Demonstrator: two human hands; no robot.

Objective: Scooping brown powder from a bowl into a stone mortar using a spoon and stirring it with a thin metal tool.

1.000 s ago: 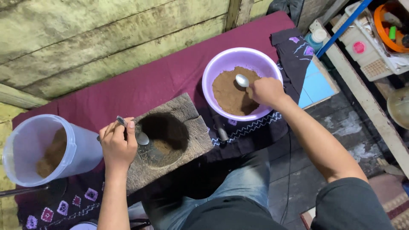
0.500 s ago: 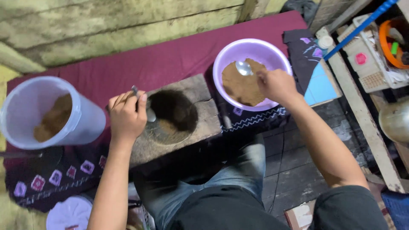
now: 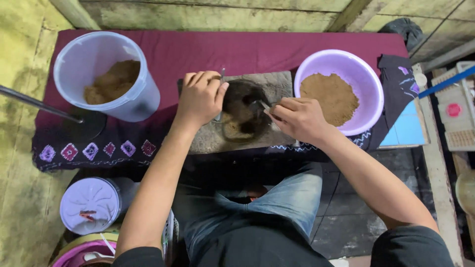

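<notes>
Our left hand (image 3: 200,99) curls closed around a thin metal utensil (image 3: 221,79), and our right hand (image 3: 297,118) pinches a small metal spoon (image 3: 258,105). Both meet over the grey stone mortar block (image 3: 277,84) with its dark hollow on the maroon cloth (image 3: 237,49).

2 hands (image 3: 200,96), 1 stone mortar (image 3: 237,111), 1 purple bowl (image 3: 368,81), 1 clear tub (image 3: 106,76), 1 lid (image 3: 89,205).
</notes>
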